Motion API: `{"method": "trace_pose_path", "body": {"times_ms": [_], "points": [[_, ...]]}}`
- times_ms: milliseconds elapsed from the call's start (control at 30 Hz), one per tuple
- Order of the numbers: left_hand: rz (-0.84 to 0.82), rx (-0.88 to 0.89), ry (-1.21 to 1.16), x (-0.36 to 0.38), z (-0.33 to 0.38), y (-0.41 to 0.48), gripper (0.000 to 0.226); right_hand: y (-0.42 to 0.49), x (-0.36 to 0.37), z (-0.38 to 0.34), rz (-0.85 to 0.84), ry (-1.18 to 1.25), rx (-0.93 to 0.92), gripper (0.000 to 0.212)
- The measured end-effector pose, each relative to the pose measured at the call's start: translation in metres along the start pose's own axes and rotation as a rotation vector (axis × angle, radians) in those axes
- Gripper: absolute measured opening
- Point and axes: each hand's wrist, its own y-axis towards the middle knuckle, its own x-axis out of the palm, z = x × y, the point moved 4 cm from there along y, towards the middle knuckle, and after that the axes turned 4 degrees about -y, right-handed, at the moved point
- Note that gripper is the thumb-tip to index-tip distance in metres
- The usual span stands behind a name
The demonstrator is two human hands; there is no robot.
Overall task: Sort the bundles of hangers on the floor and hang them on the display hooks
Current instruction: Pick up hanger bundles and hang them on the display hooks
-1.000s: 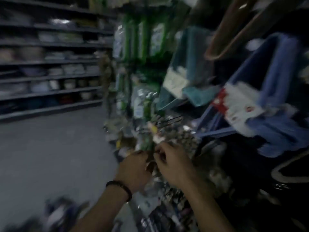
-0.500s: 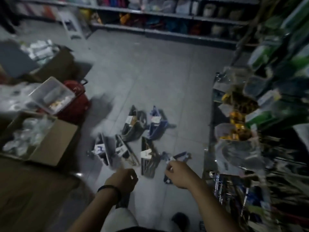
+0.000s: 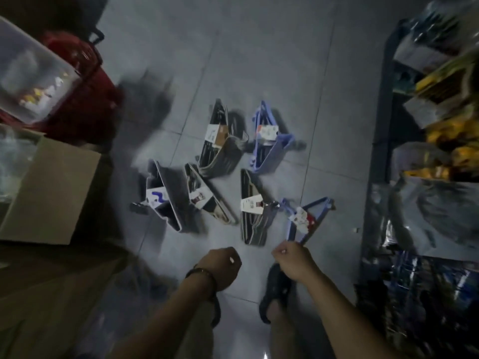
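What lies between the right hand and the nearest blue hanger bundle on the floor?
Nothing visible. The right hand is at the lower tip of the blue hanger bundle, with no other thing between them; whether they touch cannot be told.

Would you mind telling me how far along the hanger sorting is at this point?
Done: nothing I can confirm; the rack on the right is too blurred to show hung hangers. In hand: nothing clearly; the left hand is curled and empty, the right hand is at the tip of the nearest blue bundle. Left: all six bundles lie on the floor, two blue, four dark or grey.
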Motion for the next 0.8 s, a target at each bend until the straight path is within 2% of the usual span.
{"method": "trace_pose_path", "body": {"times_ms": [167, 300, 433, 533, 700, 800], "points": [[-0.005, -0.091, -0.123, 0.04, -0.06, 0.159, 0.03, 0.162, 0.078, 0.043, -0.02, -0.055, 0.092, 0.026], [0.056, -0.118, -0.32, 0.095, -0.099, 0.277, 0.035, 0.303, 0.141, 0.075, -0.058, -0.016, 0.148, 0.022], [0.063, -0.153, -0.525, 0.146, -0.121, 0.359, 0.057, 0.394, 0.173, 0.093, 0.075, 0.11, 0.26, 0.035], [0.058, -0.192, -0.634, 0.166, -0.13, 0.405, 0.073, 0.438, 0.195, 0.102, 0.163, 0.161, 0.285, 0.038], [0.044, -0.135, -0.732, 0.178, -0.122, 0.426, 0.052, 0.458, 0.205, 0.108, 0.313, 0.223, 0.348, 0.029], [0.101, -0.159, -0.861, 0.175, -0.12, 0.419, 0.057, 0.454, 0.198, 0.107, 0.296, 0.275, 0.358, 0.022]]}}
